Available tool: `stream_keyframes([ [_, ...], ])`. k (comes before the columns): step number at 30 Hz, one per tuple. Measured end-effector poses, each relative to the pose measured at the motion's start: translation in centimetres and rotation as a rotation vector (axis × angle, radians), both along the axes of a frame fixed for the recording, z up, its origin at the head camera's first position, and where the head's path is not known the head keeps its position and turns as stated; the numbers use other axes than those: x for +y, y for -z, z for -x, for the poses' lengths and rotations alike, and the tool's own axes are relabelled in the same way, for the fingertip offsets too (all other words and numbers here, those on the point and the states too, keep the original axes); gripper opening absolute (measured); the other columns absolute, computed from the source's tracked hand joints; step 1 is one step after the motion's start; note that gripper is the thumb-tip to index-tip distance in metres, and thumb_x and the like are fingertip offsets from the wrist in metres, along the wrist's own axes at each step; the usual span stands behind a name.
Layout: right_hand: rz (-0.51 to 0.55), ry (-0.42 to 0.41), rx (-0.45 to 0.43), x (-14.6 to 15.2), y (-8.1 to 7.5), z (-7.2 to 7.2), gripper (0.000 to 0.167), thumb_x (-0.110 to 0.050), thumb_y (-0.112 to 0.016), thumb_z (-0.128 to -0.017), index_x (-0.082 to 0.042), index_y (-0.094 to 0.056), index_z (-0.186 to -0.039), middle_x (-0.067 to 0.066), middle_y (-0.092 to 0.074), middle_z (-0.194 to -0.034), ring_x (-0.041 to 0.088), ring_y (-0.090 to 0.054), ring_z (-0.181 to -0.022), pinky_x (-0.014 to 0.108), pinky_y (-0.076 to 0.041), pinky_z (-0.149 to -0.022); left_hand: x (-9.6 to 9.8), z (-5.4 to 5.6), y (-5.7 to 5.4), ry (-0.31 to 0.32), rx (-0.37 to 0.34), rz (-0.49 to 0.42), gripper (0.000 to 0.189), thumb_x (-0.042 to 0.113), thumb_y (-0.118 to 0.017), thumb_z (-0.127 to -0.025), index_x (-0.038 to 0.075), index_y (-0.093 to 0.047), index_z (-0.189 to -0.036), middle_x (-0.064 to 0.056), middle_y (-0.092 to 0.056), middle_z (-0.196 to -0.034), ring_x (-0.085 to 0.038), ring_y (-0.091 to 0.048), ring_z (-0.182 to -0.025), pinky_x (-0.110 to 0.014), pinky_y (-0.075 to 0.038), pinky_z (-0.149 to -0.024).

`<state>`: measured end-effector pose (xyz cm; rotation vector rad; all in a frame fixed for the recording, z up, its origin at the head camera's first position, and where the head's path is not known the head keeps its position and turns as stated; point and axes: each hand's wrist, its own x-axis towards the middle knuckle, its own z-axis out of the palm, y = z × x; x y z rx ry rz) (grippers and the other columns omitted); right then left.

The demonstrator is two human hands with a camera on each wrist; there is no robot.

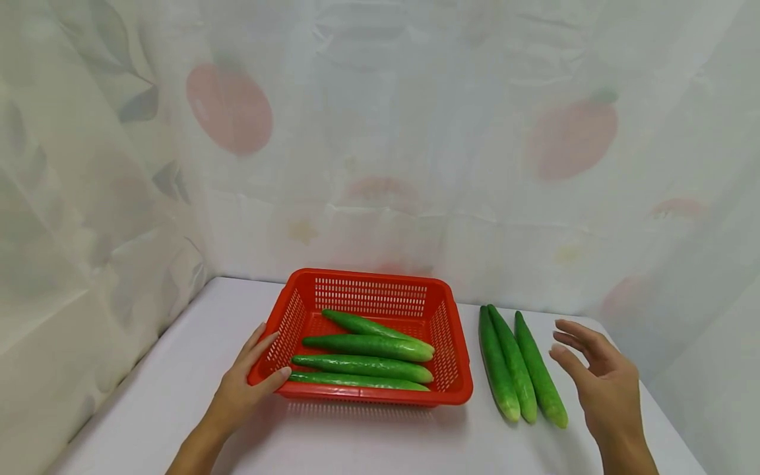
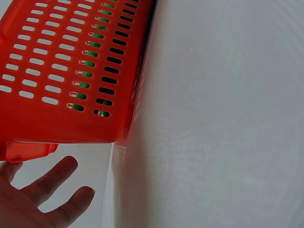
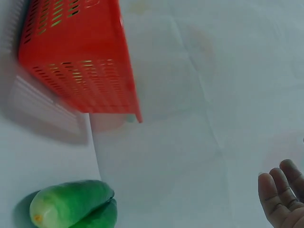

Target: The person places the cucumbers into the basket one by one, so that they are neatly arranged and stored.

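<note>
A red plastic basket [image 1: 359,394] with slotted walls stands on the table, with several green cucumbers [image 1: 368,346] lying crosswise in it. At its left front corner is my left hand [image 1: 240,389], thumb over the rim and fingers spread along the left side. In the left wrist view the fingers [image 2: 50,183] are extended beside the basket's rim [image 2: 28,151]. Three more cucumbers [image 1: 515,369] lie side by side to the right of the basket. My right hand [image 1: 608,382] is raised to the right of these, fingers loosely bent, holding nothing.
The white table [image 1: 350,445] ends at a pale curtain [image 1: 380,132] with a faded fruit print behind the basket. Another curtain [image 1: 77,231] hangs along the left side, and a pale wall [image 1: 706,330] borders the right.
</note>
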<state>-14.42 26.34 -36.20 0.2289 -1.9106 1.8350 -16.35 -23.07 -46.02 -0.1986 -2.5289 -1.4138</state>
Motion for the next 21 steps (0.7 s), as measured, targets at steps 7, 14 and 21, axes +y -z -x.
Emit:
stream_keyframes([
  [7,-0.073,0.074,-0.068,1.3,1.1,-0.3,0.041,0.005,-0.066,-0.088,0.007,-0.056,-0.128,0.008,-0.058,-0.123,0.014,-0.055,-0.113,0.015,-0.043,-0.086,0.0,-0.1,0.0,0.008,-0.004,-0.016,0.065,0.032,-0.07,-0.089,0.016,-0.044,-0.146,0.007,-0.017,-0.158,-0.03,-0.024,-0.137,-0.059,-0.032,-0.097],
  [14,-0.038,0.168,-0.13,2.3,2.6,0.0,0.04,0.005,-0.068,-0.087,0.002,-0.06,-0.126,0.008,-0.06,-0.124,0.012,-0.056,-0.111,0.013,-0.044,-0.084,0.0,0.0,0.1,0.009,-0.004,-0.022,0.066,0.031,-0.071,-0.088,0.014,-0.044,-0.145,0.006,-0.017,-0.158,-0.031,-0.023,-0.138,-0.06,-0.029,-0.098],
  [21,-0.09,0.268,-0.193,3.0,4.5,0.6,0.04,0.0,-0.07,-0.087,0.0,-0.061,-0.126,0.002,-0.062,-0.12,0.01,-0.055,-0.108,0.011,-0.043,-0.083,-0.1,0.0,0.1,0.004,-0.002,-0.018,0.065,0.032,-0.071,-0.088,0.015,-0.045,-0.145,0.008,-0.017,-0.157,-0.031,-0.025,-0.137,-0.059,-0.031,-0.097],
])
